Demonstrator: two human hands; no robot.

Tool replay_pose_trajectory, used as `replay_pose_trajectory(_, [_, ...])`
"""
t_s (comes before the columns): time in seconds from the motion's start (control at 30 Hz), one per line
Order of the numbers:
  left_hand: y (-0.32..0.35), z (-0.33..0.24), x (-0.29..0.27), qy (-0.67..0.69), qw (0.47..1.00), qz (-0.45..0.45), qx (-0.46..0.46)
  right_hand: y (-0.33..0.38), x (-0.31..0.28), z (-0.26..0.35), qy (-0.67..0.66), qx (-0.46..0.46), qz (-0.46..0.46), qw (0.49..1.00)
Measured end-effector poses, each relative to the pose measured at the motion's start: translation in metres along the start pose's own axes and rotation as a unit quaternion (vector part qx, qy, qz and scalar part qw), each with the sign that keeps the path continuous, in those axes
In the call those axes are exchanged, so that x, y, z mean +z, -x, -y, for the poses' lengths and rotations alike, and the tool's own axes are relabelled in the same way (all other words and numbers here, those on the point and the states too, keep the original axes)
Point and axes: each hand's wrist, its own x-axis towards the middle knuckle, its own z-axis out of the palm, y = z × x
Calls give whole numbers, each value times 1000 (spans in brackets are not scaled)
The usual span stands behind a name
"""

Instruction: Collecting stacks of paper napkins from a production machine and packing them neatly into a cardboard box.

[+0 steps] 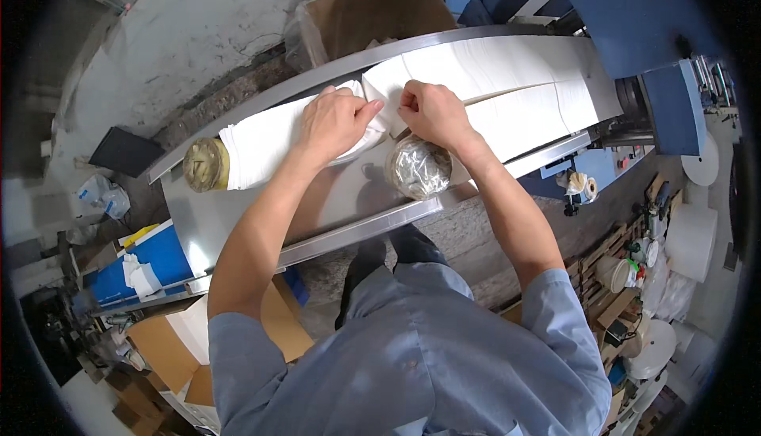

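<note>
My left hand lies over a stack of folded white paper, its fingers bent down over the far side and its thumb pointing right. At the left end of that stack, a yellowish round tape-wrapped weight or roll stands against the paper. My right hand is closed with its fingers curled in, at the near left corner of the long white paper stacks. What its fingertips hold is hidden. Just below it, a round thing wrapped in clear, shiny film sits on the metal table.
A raised metal rim runs along the table's far side. Behind it stands an open cardboard box. Blue machinery is at the right end. Opened cartons lie at lower left, and cluttered shelving at lower right.
</note>
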Motion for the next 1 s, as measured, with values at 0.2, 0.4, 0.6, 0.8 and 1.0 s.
replay_pose_trajectory(0.2, [-8,-16,22,-91,980,-110,141,-1,0,0,-5,1,5,1000])
replay_pose_trajectory(0.4, [-11,-19,20,-113,982,48,147,-1,2,-1,-6,15,-5,1000])
replay_pose_trajectory(0.6, [0,-9,1,-45,993,109,6,-2,-4,14,0,37,29,999])
replay_pose_trajectory(0.8, [4,-8,-1,-38,995,92,-20,-7,15,34,80,-37,15,996])
replay_pose_trajectory(1.0, [9,-6,-3,-33,996,82,-17,-9,10,33,119,-45,1,992])
